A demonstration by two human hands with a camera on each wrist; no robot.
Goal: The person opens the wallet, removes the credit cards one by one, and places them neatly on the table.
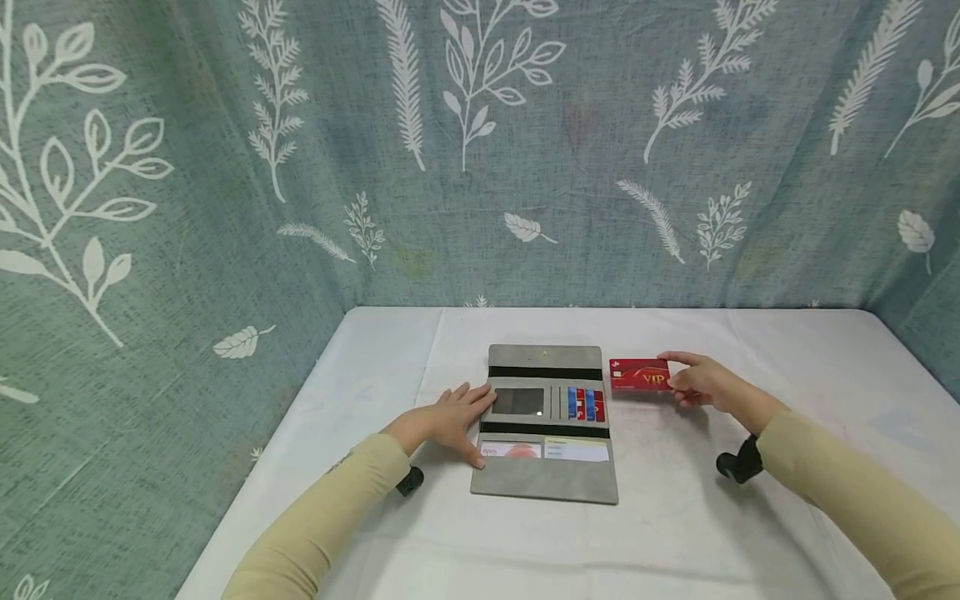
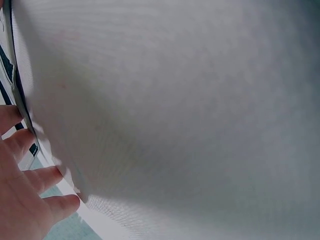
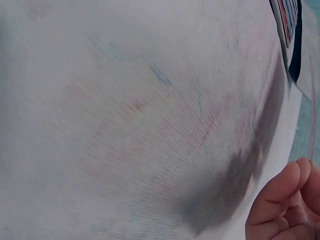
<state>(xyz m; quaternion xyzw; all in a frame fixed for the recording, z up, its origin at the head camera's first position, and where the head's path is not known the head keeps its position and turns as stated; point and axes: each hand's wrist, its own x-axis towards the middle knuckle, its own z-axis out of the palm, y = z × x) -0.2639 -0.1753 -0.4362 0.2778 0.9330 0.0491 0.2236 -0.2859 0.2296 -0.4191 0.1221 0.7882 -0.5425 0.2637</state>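
Note:
A grey wallet [image 1: 543, 480] lies unfolded on the white table, with black bands across it. Blue and red cards [image 1: 586, 404] fill its slots on the right, beside a dark clear window [image 1: 519, 402]. Two pale cards [image 1: 576, 450] sit in the lower panel. My left hand [image 1: 452, 419] rests along the wallet's left edge with fingers spread; the left wrist view shows the fingers [image 2: 42, 177] there. Just right of the wallet, my right hand [image 1: 701, 382] pinches a red VIP card [image 1: 637, 375] by its right end. In the right wrist view that card [image 3: 312, 115] appears edge-on.
A white cloth [image 1: 525, 550] covers the table. Green curtains [image 1: 480, 208] with white leaf prints hang behind it and on the left. Dark wrist cameras [image 1: 740, 461] sit under both sleeves.

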